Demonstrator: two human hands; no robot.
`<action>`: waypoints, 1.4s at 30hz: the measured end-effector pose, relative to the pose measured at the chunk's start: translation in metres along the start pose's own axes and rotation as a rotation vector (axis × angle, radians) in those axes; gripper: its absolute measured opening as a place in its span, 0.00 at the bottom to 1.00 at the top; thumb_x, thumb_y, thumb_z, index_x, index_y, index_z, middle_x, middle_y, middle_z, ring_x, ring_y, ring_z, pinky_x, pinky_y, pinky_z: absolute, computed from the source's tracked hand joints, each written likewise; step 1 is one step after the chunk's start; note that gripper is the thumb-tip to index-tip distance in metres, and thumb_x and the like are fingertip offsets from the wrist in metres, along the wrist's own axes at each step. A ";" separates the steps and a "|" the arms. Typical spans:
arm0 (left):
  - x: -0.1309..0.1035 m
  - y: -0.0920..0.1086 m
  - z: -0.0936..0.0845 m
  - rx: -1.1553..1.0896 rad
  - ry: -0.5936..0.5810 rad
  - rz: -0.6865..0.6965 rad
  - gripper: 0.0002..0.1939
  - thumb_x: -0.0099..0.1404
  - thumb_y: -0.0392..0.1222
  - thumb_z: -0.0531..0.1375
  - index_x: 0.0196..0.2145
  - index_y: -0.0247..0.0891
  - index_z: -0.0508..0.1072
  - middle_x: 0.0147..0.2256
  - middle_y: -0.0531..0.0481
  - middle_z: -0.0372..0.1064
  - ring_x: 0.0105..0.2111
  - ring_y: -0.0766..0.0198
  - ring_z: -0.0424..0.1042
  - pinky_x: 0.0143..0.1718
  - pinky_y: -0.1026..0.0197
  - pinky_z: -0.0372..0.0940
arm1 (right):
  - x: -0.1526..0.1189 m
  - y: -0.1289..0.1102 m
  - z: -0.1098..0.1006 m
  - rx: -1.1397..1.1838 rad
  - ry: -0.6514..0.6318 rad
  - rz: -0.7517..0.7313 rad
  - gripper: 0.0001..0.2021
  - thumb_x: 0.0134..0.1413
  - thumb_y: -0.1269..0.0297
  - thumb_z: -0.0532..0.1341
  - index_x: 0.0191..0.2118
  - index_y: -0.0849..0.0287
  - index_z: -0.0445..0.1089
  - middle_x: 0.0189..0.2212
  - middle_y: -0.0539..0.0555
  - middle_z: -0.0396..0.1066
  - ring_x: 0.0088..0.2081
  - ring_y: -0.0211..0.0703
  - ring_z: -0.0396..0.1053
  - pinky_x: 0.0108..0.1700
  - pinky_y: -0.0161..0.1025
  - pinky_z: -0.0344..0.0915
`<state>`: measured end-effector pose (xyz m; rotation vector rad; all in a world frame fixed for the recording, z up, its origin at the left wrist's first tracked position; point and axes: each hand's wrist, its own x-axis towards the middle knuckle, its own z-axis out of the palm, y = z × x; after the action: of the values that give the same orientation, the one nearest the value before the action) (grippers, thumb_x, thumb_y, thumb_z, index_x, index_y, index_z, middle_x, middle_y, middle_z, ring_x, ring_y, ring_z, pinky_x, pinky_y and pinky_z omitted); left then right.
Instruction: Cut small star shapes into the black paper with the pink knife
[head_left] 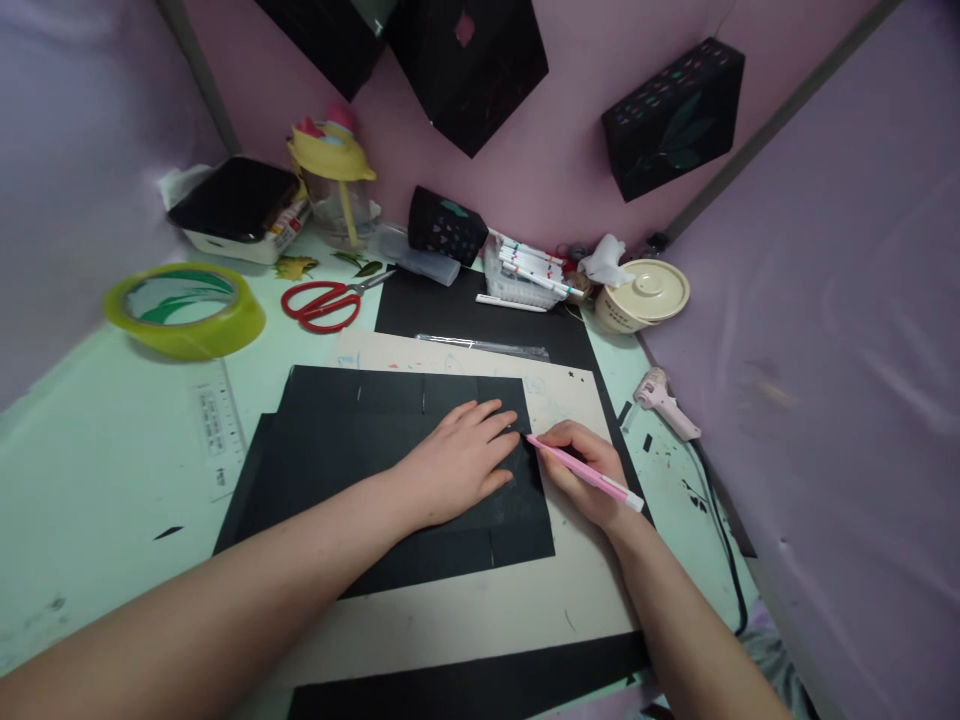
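A sheet of black card (337, 470) with a few short slits or lines along its edges lies in front of me, over a pale board (480, 600). My left hand (469, 460) rests flat on the card's right part, fingers spread. Close to those fingertips, my right hand (592, 470) grips a pink pen-shaped tool (585, 470), possibly a craft knife. Its dark tip is at the card's right edge; whether it touches is hard to tell. Faint marks show on the card beside my left hand.
Behind the card are red-handled scissors (322, 305), a roll of tape (184, 310), a clear ruler (214, 430), a box of white markers (529, 270) and a lidded cream bowl (641, 295). A pink glue gun (667, 402) with its cord lies right. Black boxes (675, 120) hang above.
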<state>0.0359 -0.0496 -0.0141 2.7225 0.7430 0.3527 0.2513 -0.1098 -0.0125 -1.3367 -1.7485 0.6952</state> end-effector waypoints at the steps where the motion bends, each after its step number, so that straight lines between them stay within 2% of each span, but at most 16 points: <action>1: 0.000 0.000 0.000 0.001 -0.001 0.001 0.20 0.69 0.47 0.55 0.55 0.37 0.66 0.62 0.44 0.57 0.64 0.50 0.50 0.62 0.46 0.48 | 0.000 0.000 0.000 -0.011 0.000 -0.014 0.02 0.56 0.69 0.61 0.36 0.56 0.70 0.32 0.53 0.70 0.33 0.43 0.69 0.37 0.41 0.64; 7: 0.000 0.000 -0.001 0.005 -0.011 -0.006 0.20 0.68 0.47 0.56 0.56 0.38 0.66 0.62 0.44 0.57 0.64 0.49 0.50 0.62 0.46 0.47 | 0.001 -0.001 0.001 -0.040 -0.012 -0.076 0.05 0.55 0.72 0.61 0.36 0.55 0.69 0.34 0.54 0.69 0.36 0.44 0.69 0.39 0.42 0.65; 16: 0.001 0.001 -0.002 -0.002 -0.015 -0.007 0.21 0.68 0.46 0.57 0.55 0.37 0.67 0.62 0.44 0.57 0.64 0.49 0.50 0.63 0.46 0.48 | 0.002 -0.004 0.002 -0.038 0.002 -0.050 0.05 0.55 0.73 0.60 0.36 0.56 0.69 0.33 0.53 0.69 0.35 0.44 0.69 0.38 0.42 0.65; 27: 0.000 0.001 -0.001 -0.007 -0.013 -0.010 0.21 0.68 0.46 0.56 0.56 0.38 0.66 0.62 0.44 0.57 0.64 0.50 0.50 0.63 0.46 0.48 | 0.001 -0.007 0.004 -0.039 0.066 0.101 0.01 0.55 0.68 0.61 0.33 0.57 0.71 0.30 0.52 0.71 0.32 0.43 0.69 0.35 0.39 0.65; 38: 0.000 0.001 -0.002 -0.007 -0.021 -0.010 0.21 0.69 0.46 0.56 0.57 0.38 0.66 0.62 0.44 0.57 0.64 0.49 0.50 0.63 0.46 0.47 | 0.001 -0.006 0.003 -0.050 0.038 0.017 0.04 0.55 0.69 0.61 0.36 0.56 0.71 0.33 0.54 0.71 0.35 0.44 0.70 0.39 0.41 0.66; 42: 0.000 0.001 -0.003 -0.009 -0.024 -0.011 0.20 0.69 0.46 0.56 0.56 0.38 0.66 0.62 0.44 0.56 0.64 0.49 0.50 0.63 0.46 0.47 | 0.002 -0.008 0.002 -0.026 0.064 0.007 0.04 0.55 0.69 0.60 0.36 0.56 0.71 0.33 0.54 0.71 0.36 0.44 0.70 0.40 0.42 0.66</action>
<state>0.0358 -0.0495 -0.0111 2.7081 0.7475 0.3193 0.2450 -0.1097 -0.0062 -1.3682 -1.7078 0.6290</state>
